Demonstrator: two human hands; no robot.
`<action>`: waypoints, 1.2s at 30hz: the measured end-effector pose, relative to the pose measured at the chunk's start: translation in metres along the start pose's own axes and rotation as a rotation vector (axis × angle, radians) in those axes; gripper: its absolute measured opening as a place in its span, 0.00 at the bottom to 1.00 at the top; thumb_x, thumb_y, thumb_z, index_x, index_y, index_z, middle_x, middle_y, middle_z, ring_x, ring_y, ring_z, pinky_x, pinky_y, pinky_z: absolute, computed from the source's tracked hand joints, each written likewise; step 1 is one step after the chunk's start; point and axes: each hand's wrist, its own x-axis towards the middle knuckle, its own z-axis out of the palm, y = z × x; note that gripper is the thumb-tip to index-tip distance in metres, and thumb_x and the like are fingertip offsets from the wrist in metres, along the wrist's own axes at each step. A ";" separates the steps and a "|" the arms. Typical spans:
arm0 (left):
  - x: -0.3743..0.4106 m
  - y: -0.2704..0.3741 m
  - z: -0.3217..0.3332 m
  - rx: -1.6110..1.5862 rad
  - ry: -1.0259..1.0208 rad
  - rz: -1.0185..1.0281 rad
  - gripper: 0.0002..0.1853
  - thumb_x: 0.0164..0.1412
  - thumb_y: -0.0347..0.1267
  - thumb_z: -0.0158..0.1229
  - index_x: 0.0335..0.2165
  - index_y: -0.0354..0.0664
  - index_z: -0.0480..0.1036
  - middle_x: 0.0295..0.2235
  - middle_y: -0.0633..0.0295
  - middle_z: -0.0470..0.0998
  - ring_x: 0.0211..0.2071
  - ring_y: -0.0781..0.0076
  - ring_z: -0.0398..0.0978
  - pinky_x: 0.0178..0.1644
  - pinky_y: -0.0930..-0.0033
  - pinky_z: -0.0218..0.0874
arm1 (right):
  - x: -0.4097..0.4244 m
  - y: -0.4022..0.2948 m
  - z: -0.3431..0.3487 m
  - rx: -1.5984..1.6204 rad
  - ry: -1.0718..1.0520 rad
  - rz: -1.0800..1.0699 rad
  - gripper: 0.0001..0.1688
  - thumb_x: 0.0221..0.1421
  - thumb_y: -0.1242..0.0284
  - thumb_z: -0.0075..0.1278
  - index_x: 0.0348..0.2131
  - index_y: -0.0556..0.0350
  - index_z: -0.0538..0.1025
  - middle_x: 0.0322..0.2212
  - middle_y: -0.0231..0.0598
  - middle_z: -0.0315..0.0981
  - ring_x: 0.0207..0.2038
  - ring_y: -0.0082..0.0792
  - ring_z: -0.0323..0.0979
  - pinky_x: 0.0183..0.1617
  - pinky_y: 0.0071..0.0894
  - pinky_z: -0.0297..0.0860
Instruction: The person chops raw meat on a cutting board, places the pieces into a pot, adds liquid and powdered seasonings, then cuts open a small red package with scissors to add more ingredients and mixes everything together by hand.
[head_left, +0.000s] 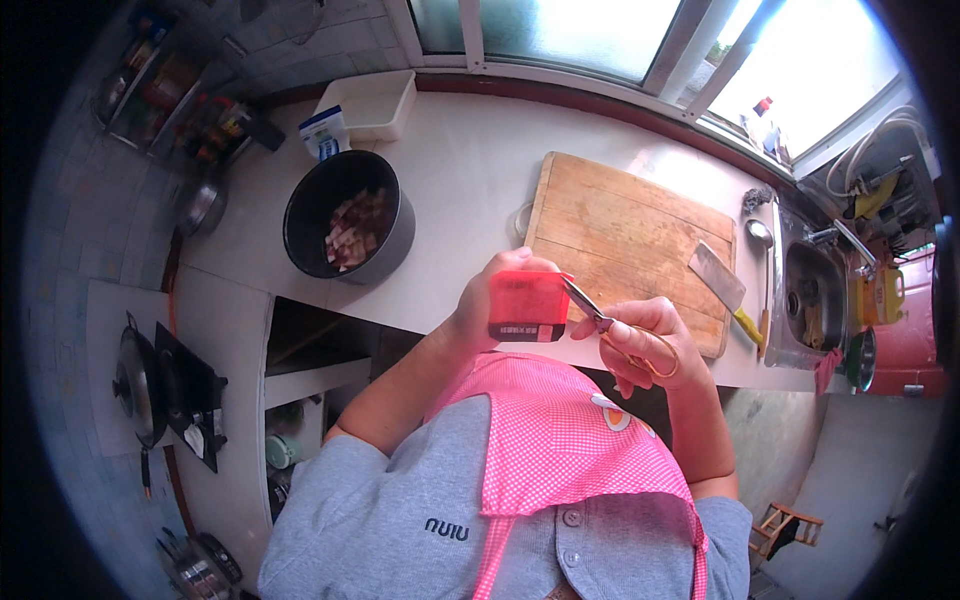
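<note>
My left hand (480, 300) grips a red packet (529, 296) with a dark printed band along its lower edge. In my right hand (649, 341) is a pair of scissors (589, 301) with gold-coloured handles. The blade tips meet the packet's upper right corner; whether they have cut into it cannot be told. Both hands are over the counter's front edge, just before the wooden cutting board (622, 232). A cleaver (718, 276) with a yellow handle lies on the board's right side. To the left, a black pot (405, 240) contains cut pieces of meat (356, 232).
Behind the pot stand a white plastic tub (375, 105) and a blue-and-white bag (325, 133). A ladle (760, 236) lies between the board and the steel sink (802, 277). At far left, a lidded wok (139, 382) sits near a black stove (187, 397).
</note>
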 end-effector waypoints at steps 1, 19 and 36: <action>0.000 0.000 -0.001 -0.011 -0.013 -0.013 0.26 0.61 0.44 0.32 0.34 0.33 0.70 0.27 0.54 0.74 0.26 0.66 0.72 0.33 0.69 0.65 | 0.000 0.000 0.000 0.003 -0.003 0.004 0.18 0.57 0.66 0.46 0.36 0.66 0.75 0.09 0.23 0.58 0.10 0.13 0.55 0.14 0.14 0.57; 0.006 0.019 0.009 0.357 -0.088 -0.317 0.25 0.60 0.44 0.36 0.31 0.33 0.72 0.21 0.58 0.74 0.20 0.74 0.71 0.25 0.76 0.64 | 0.008 -0.012 -0.014 -0.183 -0.132 0.129 0.21 0.55 0.63 0.50 0.36 0.68 0.75 0.08 0.26 0.60 0.09 0.14 0.58 0.15 0.17 0.63; 0.016 0.007 -0.006 0.150 -0.333 0.119 0.51 0.49 0.69 0.28 0.54 0.35 0.53 0.45 0.54 0.69 0.36 0.70 0.73 0.29 0.72 0.67 | 0.033 0.009 -0.011 0.022 0.102 -0.008 0.21 0.58 0.62 0.43 0.35 0.66 0.73 0.09 0.27 0.58 0.09 0.13 0.54 0.14 0.17 0.64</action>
